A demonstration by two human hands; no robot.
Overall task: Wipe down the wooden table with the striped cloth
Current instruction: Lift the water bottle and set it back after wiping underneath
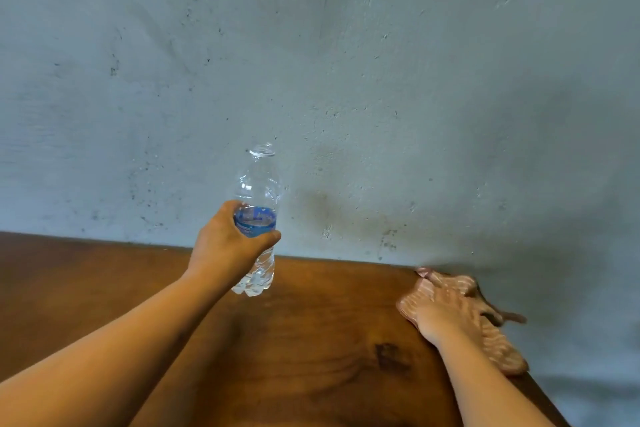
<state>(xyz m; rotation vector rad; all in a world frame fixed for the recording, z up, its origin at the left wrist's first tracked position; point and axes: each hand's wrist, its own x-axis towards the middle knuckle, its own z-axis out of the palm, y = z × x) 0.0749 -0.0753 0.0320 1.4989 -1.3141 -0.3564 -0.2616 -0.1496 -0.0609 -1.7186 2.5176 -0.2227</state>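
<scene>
Plainly the wiping is in hand at the table's far right corner; the right hand's fingers [485, 308] lie spread and flat on the striped cloth [498, 347], pressing it down, though motion blur hides just how each one sits; the right hand [450, 312] covers the cloth's middle, and the cloth itself lies along the right edge of the wooden table [311, 340], its far end touching the back corner by the wall [311, 62]. The left hand [230, 246] has fingers and thumb curled round the blue-labelled waist of a clear water bottle [258, 218], uncapped, held upright above the table near its back edge. Judging from this, the bottle is lifted to free the surface under it; the next move calls for drawing the cloth leftward across the bare wood while keeping the open bottle level, lest it spill.
</scene>
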